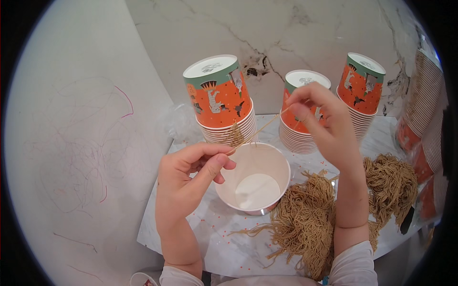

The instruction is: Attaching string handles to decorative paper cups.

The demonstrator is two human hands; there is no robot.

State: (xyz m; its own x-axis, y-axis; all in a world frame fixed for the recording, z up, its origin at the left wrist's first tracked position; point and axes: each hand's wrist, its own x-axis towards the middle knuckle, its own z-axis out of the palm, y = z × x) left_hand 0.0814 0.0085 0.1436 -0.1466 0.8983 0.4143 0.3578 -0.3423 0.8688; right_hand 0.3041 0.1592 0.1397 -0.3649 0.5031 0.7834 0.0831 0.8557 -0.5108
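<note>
Left hand (pixel 187 172) and right hand (pixel 328 125) pinch a tan strand (pixel 265 127) above a marbled table (pixel 214 248), marbled wall (pixel 305 40) behind

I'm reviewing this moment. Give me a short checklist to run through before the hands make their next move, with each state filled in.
1. Left hand grips the tan strand: ok, pinched between thumb and fingers.
2. Right hand grips it too: ok, pinched at the fingertips, higher up.
3. Strand pulled tight: cannot tell; it runs nearly straight, but tension does not show.
4. Open cup mouth up, inner floor bare: ok.
5. Heap of tan strands tidy: not ok; loose ends trail out beside the cup.
6. Tan pointed piece by the left fingertips joined to the strand: cannot tell.
</note>
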